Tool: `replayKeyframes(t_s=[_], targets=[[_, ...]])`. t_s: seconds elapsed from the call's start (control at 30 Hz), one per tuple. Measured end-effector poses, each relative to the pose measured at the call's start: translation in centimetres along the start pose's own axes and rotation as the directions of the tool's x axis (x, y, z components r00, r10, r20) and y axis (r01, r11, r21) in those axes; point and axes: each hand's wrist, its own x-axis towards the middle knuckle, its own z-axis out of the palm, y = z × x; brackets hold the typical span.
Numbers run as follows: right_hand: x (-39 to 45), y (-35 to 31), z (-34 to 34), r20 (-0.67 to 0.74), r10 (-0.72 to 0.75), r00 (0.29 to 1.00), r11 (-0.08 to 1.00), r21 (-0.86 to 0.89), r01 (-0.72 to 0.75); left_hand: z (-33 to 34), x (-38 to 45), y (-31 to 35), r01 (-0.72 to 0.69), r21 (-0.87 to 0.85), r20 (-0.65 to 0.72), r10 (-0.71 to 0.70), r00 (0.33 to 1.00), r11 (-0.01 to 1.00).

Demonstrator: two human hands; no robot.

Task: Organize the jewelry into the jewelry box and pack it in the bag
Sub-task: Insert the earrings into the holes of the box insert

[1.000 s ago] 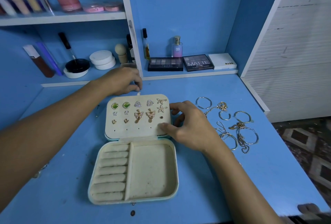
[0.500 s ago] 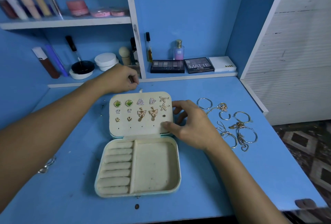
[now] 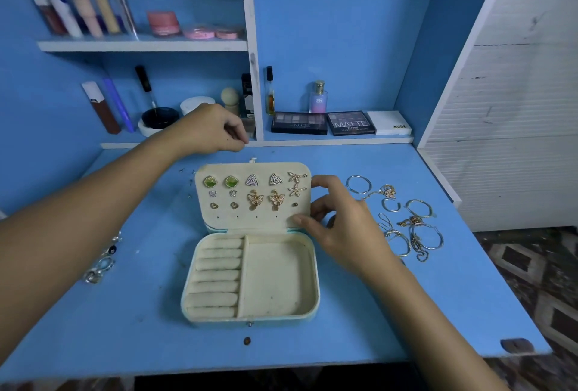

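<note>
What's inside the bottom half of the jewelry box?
The bottom half of the jewelry box shows a row of padded ring rolls on its left side and an open compartment on its right. No jewelry shows in either. Whether anything is tucked deep between the rolls cannot be seen.

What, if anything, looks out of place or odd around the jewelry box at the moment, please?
A few things stand out. Bangles and chains lie in a loose tangle on the desk right of the jewelry box, and more pieces sit stray by the left forearm. The box's open tray looks stained, and one small dark bit lies before it.
</note>
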Motion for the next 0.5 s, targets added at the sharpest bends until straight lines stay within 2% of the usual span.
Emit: replayKeyframes(t_s=[0.2,0.37,0.5], targets=[[-1.0,0.4,0.5,-0.1,-0.074,0.992,0.997,-0.028,0.072,-0.2,-1.0,1.0,0.001,-0.025,-0.004,-0.001,1.0,1.0],[-1.3,1.5,0.7,-0.171,-0.243,0.955,0.968,-0.109,0.226,-0.1,-2.0,1.8,-0.005,-0.021,0.026,0.005,1.0,1.0],[-1.6,2.5,0.7,-0.149,-0.348,0.926,0.929,-0.185,0.32,0.4,-2.7,2.7,-0.027,-0.04,0.067,0.03,0.997,0.999]])
